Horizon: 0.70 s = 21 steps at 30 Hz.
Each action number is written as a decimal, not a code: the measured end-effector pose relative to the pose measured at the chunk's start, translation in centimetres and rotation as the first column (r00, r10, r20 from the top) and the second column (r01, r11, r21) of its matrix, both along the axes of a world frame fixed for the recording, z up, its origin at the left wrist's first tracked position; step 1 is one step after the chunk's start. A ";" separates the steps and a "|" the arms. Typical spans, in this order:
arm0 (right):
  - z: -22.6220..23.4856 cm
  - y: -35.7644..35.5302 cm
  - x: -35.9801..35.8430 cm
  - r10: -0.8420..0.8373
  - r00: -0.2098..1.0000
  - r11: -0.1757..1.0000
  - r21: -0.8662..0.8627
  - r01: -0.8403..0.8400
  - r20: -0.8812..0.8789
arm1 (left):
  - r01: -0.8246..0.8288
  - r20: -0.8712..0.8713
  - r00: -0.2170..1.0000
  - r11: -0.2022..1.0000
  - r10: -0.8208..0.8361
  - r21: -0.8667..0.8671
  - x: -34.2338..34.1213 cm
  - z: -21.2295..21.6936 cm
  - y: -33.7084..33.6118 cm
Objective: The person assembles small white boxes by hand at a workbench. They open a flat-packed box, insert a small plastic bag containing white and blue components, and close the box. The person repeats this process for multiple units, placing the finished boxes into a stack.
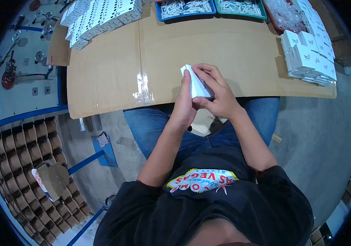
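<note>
From the head view, you are holding a small white cardboard carton (194,84) in both hands, just above the near edge of the flat brown corrugated cardboard sheet (142,53) that is covering the worktable, so the carton is hanging over your lap rather than resting on the sheet. Your left hand (183,104) is gripping the carton's left side, thumb pressing up along its face, seemingly to steady it; your right hand (218,92) is wrapping round from the right and from beyond, fingers curling over the far end and closing on a dark item that I cannot make out against the carton. Both hands are clamped on the carton and touching each other, forearms rising from the lower edge and converging, elbows spread wide. Far to the right, a stack of matching white cartons (308,59) is sitting at the sheet's right edge, probably within reach of that hand. At the far left, rows of white packs (101,16) are lying in a block. Along the far edge, a blue plastic tray (185,10) and a green plastic tray (241,8) are each holding small pale pieces.
</note>
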State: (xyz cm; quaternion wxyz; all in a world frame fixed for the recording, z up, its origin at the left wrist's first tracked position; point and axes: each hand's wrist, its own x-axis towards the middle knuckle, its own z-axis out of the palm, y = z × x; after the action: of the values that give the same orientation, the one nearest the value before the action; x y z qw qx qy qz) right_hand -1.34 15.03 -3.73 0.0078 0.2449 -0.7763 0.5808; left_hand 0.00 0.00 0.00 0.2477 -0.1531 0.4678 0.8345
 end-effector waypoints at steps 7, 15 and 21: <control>-0.5 -1.3 -0.2 -0.148 0.940 0.989 -0.025 0.147 -0.307 | -0.132 -0.012 0.991 0.991 0.132 0.024 0.2 0.3 1.5; -0.9 -1.8 0.4 -0.197 0.943 0.978 -0.126 0.169 -0.268 | -0.168 0.002 0.986 0.984 0.168 0.052 0.7 -0.1 1.8; -0.8 -1.5 0.3 -0.136 0.975 0.985 -0.129 0.114 -0.175 | -0.184 0.003 0.983 0.981 0.184 0.057 0.8 -0.3 1.7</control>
State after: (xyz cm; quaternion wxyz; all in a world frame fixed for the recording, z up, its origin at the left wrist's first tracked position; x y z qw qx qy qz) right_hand -1.01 13.50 -4.49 0.1301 0.2469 -0.7504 0.5991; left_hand 0.80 1.75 -0.32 0.1733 -0.1878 0.4280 0.8669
